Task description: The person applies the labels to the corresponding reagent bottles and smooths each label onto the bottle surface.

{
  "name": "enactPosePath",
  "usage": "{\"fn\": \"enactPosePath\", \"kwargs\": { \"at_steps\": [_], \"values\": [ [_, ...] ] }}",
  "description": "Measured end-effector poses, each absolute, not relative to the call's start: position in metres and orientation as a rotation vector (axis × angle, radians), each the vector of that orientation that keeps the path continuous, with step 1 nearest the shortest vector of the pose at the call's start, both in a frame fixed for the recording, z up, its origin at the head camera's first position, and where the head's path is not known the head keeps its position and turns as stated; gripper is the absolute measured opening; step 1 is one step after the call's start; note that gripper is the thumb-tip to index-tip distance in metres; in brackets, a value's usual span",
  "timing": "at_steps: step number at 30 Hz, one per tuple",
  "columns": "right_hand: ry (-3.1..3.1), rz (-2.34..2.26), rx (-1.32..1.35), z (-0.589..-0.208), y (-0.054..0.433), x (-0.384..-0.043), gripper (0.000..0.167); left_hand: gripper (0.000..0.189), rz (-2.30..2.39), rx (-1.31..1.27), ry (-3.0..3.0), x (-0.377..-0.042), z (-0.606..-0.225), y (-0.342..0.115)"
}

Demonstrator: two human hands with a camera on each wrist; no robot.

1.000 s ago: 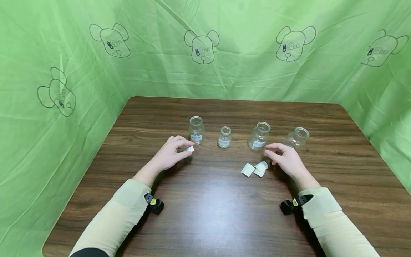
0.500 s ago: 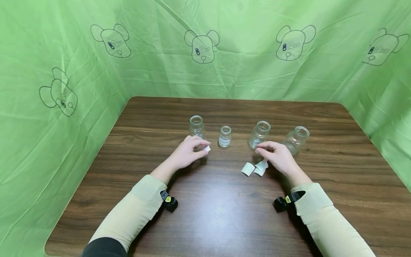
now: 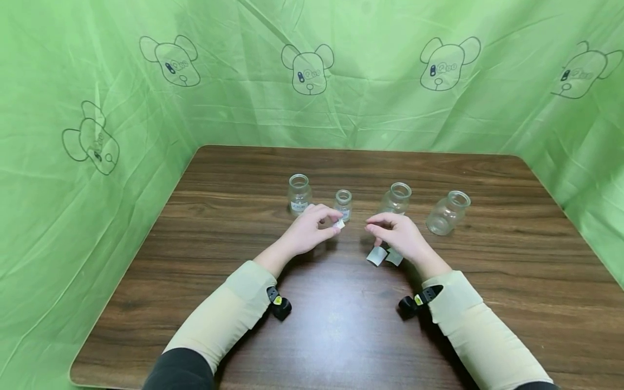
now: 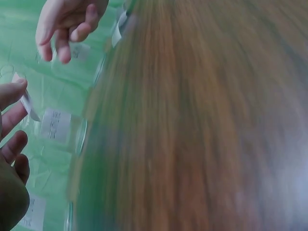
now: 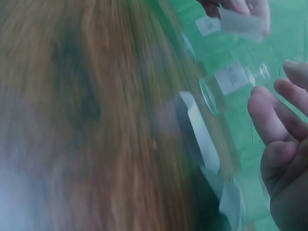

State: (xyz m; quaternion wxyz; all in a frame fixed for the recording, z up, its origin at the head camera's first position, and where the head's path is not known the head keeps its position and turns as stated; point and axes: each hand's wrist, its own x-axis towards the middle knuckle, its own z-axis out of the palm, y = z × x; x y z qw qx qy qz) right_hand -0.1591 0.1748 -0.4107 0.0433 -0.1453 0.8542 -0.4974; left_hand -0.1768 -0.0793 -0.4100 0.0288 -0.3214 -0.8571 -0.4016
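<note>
My left hand [image 3: 309, 233] pinches a small white label [image 3: 339, 223] between thumb and fingertips, just in front of the small glass jar [image 3: 343, 201]. In the left wrist view the label [image 4: 29, 107] sticks out past the thumb. My right hand [image 3: 401, 238] is close by on the right, fingers loosely bent and holding nothing. Beneath that hand, loose curled labels [image 3: 376, 255] lie on the table, partly covered by it. The right wrist view shows its fingers [image 5: 269, 115] apart, with a labelled jar [image 5: 226, 86] beyond them.
A labelled jar [image 3: 299, 192] stands at the left of the row. Another jar [image 3: 397, 196] is partly behind my right hand, and an unlabelled jar [image 3: 446, 215] stands at the right end. Green cloth [image 3: 365, 119] hangs behind the wooden table [image 3: 336, 336].
My left hand has moved right with the label, past the left jar to the small one. My right hand has moved left over the loose labels, bringing the hands closer together.
</note>
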Motion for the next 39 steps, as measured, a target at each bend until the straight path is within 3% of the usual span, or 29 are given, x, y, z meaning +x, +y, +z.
{"fn": "enactPosePath", "kwargs": {
  "at_steps": [16, 39],
  "values": [
    [2.433, -1.683, -0.458, -0.375, 0.139, -0.139, 0.016, 0.02, -1.327, -0.91, -2.652, -0.173, -0.414, -0.054],
    [2.475, -1.725, -0.441, -0.405, 0.146, -0.156, 0.015, 0.013, -1.386, -0.823, -2.601, -0.173, -0.409, -0.043]
  ]
}}
